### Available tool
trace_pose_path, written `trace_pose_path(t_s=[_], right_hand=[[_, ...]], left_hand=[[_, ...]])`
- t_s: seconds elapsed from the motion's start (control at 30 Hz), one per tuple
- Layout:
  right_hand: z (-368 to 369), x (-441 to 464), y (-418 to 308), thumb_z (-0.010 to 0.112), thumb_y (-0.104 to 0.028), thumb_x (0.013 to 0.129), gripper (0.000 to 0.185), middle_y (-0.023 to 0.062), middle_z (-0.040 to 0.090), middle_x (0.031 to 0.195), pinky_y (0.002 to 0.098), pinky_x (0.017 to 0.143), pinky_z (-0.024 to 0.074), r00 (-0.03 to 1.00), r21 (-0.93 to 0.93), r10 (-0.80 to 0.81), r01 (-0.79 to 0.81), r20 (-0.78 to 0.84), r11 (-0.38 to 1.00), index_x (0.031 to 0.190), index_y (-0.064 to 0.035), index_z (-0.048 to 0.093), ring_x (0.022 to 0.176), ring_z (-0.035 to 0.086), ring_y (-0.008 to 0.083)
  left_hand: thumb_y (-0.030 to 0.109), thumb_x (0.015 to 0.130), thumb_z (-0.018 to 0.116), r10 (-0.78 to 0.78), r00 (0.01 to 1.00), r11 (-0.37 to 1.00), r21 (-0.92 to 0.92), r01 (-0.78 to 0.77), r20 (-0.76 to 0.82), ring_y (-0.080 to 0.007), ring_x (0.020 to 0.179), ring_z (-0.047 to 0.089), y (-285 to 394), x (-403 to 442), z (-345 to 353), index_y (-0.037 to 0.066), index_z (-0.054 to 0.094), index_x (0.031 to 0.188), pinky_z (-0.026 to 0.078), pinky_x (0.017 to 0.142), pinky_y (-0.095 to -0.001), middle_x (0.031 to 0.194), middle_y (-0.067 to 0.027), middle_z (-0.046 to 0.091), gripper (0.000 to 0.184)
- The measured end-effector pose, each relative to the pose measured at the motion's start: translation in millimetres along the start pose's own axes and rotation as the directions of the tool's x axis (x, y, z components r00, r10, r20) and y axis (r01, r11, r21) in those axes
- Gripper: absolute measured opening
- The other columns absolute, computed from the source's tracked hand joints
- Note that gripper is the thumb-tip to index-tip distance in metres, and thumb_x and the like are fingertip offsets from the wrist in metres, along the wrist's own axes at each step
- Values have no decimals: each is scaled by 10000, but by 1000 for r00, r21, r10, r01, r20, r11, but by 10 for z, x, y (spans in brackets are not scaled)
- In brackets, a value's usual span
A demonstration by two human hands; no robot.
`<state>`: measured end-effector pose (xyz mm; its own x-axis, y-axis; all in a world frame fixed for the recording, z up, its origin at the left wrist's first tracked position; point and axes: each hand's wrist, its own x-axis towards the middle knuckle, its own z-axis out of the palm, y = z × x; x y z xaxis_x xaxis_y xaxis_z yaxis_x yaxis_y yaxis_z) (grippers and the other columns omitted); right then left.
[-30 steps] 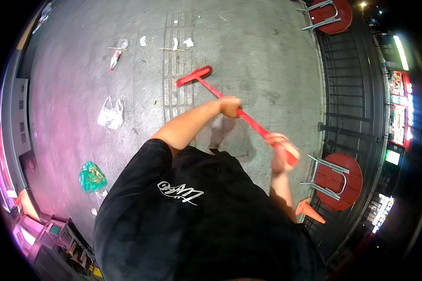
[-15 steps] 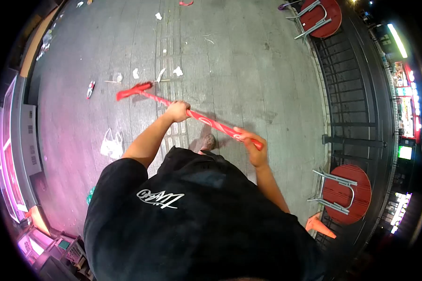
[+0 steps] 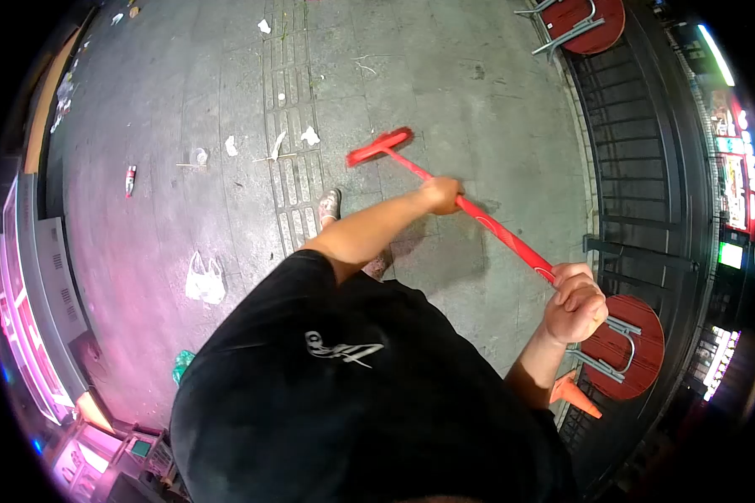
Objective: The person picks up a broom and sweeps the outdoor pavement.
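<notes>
A red broom [image 3: 503, 233] slants across the view, its bristled head at the upper left end above the grey pavement. My left hand [image 3: 441, 195] is wrapped round the handle partway down, below the broom head. Around the handle's top end, at the right, my right hand [image 3: 575, 303] is closed. Left of the broom head lie white scraps [image 3: 310, 136], a thin stick and a clear cup [image 3: 198, 157]. A small bottle [image 3: 130, 181] with red on it lies farther left. Nearer my body is a white plastic bag [image 3: 205, 279].
Folded red round tables [image 3: 646, 348] lean on a dark metal railing [image 3: 633, 172] at the right, with an orange cone [image 3: 575, 396] beside the nearer one. A green bag [image 3: 182, 365] shows by my left side. Pink-lit stalls [image 3: 84, 457] line the left.
The broom head went left, then swung back right, and both hands moved right with the handle. A foot now shows ahead of my left arm. The floor litter has shifted in view.
</notes>
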<state>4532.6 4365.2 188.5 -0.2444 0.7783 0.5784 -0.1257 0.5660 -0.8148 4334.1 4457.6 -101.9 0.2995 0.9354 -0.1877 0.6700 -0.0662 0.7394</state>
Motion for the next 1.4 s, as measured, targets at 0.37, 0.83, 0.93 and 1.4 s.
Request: trace_pose_path(t_s=[0.37, 0.83, 0.93, 1.4], right_hand=[[1282, 210, 2071, 440, -210, 1066, 457, 160, 683, 747, 415, 727, 534, 871, -345, 484, -430, 83, 834, 661, -11, 513, 706, 632, 282], [855, 2053, 1063, 450, -355, 1055, 476, -9, 479, 568, 403, 724, 427, 968, 67, 118, -135, 221, 989, 631, -145, 397, 616, 532, 177], [737, 2176, 1073, 541, -379, 1022, 514, 14, 521, 538, 418, 647, 468, 970, -127, 70, -41, 235, 991, 609, -100, 417, 563, 560, 203], [266, 1525, 4112, 586, -221, 1019, 394, 60, 646, 697, 298, 627, 461, 516, 139, 777, -854, 361, 502, 697, 2, 630, 643, 578, 130]], left_hand=[[265, 841, 651, -283, 959, 959, -10, 283, -31, -404, 959, 697, -2842, -563, -505, 129, 773, 1026, 549, 867, -515, 960, -202, 732, 260], [253, 779, 742, 42, 965, 985, -151, -83, -260, -406, 813, 676, -1276, 591, -1622, 66, 686, 803, 529, 706, -518, 807, -184, 687, 196], [262, 791, 734, 180, 973, 955, -211, -208, -141, -416, 806, 671, -1025, 1333, -1457, 62, 681, 806, 520, 690, -518, 810, -190, 685, 208], [633, 750, 782, -611, 746, 765, 442, 469, 264, -357, 1012, 709, -3293, 1140, -1105, 74, 776, 987, 559, 867, -471, 999, -190, 744, 608]])
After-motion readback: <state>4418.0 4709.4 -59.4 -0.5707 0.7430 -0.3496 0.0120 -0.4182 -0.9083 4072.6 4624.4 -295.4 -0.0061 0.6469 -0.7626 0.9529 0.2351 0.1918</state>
